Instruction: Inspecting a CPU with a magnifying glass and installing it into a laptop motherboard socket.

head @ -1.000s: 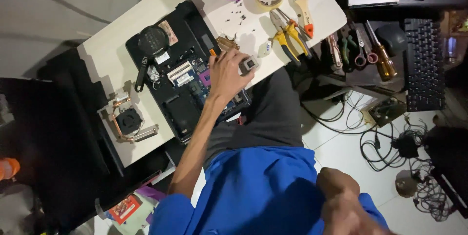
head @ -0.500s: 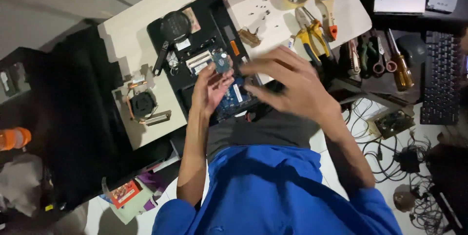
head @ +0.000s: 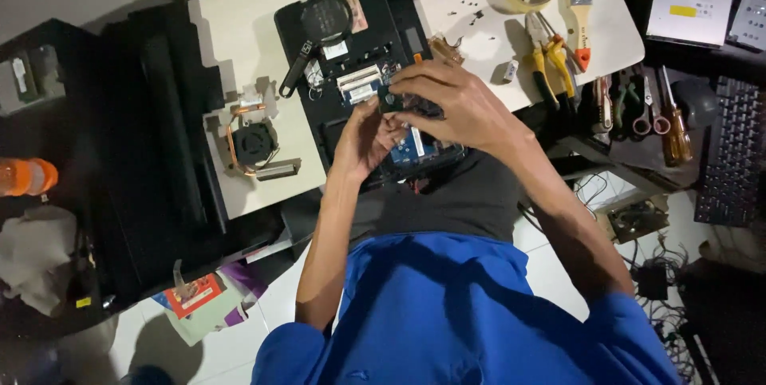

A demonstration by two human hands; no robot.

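Both hands now meeting over the opened laptop (head: pixel 363 66).
Right hand (head: pixel 459 106), blurred mid-air half a second ago, is pinching a small dark part (head: pixel 391 99) above the laptop's middle; left hand (head: pixel 367 138) is touching it, grip unclear.

black laptop (head: pixel 335 126), yellow pliers (head: pixel 550 66), blue shirt (head: pixel 455 313)

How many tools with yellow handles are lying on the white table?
2. Both yellow-handled pliers lie side by side near the table's right edge, just right of the person's right hand: one closer to the hand, the other beside the paintbrush. Others may be hidden.
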